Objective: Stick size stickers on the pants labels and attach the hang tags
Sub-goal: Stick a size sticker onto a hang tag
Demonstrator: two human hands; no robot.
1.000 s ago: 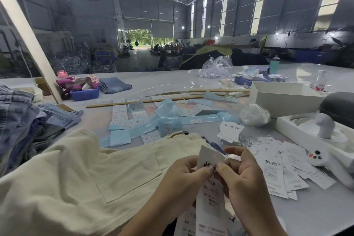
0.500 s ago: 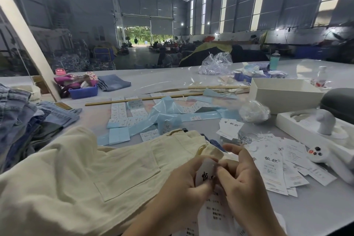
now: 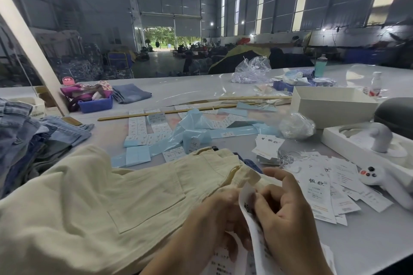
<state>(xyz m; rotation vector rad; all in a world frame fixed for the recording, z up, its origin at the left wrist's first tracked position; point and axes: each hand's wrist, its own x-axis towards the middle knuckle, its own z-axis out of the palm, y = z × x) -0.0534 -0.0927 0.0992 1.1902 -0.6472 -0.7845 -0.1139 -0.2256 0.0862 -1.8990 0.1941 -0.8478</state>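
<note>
Where 2 hands [image 3: 252, 214] meet — hang tag [image 3: 247, 202] pinched between.

Cream pants [image 3: 116, 196] lie spread flat across the near left of the table [image 3: 368, 241], back pocket up, waistband toward the right. At the waistband a white hang tag [image 3: 247, 202] with black print stands bent between the fingers of both hands. More white hang tags [image 3: 321, 187] lie fanned out just right of the waistband, with a small stack [image 3: 268, 146] behind them. Sheets of size stickers [image 3: 137, 127] and loose light-blue backing strips [image 3: 194, 131] lie scattered beyond the pants.
</note>
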